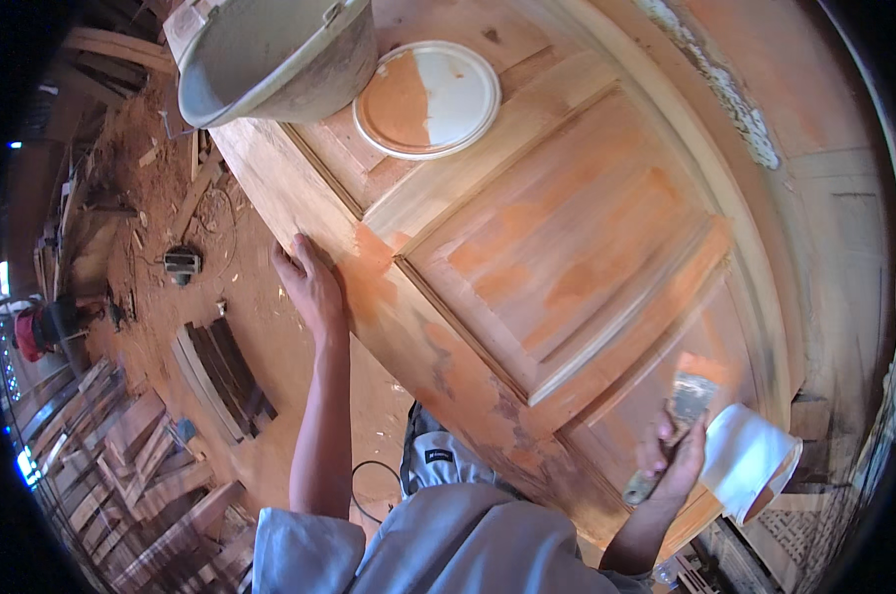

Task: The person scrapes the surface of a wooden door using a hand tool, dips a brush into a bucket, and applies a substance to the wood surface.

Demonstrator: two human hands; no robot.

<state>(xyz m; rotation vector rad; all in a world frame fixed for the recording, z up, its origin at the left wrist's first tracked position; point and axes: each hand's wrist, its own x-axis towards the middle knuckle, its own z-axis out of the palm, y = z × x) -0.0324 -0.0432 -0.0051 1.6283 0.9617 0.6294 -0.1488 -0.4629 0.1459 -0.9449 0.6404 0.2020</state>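
Observation:
My right hand [678,460] is closed round the handle of a paintbrush [694,393], whose bristles are loaded with orange-brown paint. Beneath the brush lies a panelled wooden door [557,247], streaked with orange patches on its panels and rails. Beside that hand, a white tub [750,457] sits tilted near the door's right end. My left hand [314,287] rests at the door's near left edge with its fingers stretched out, holding nothing, close to an orange smear.
A large grey bucket [309,74] and a round white lid [463,94], half coated orange, stand on the door's far left. Dark wood strips [225,376] lie on the dusty floor. Stacked lumber [141,436] fills the lower left. A person [37,327] is at the far left.

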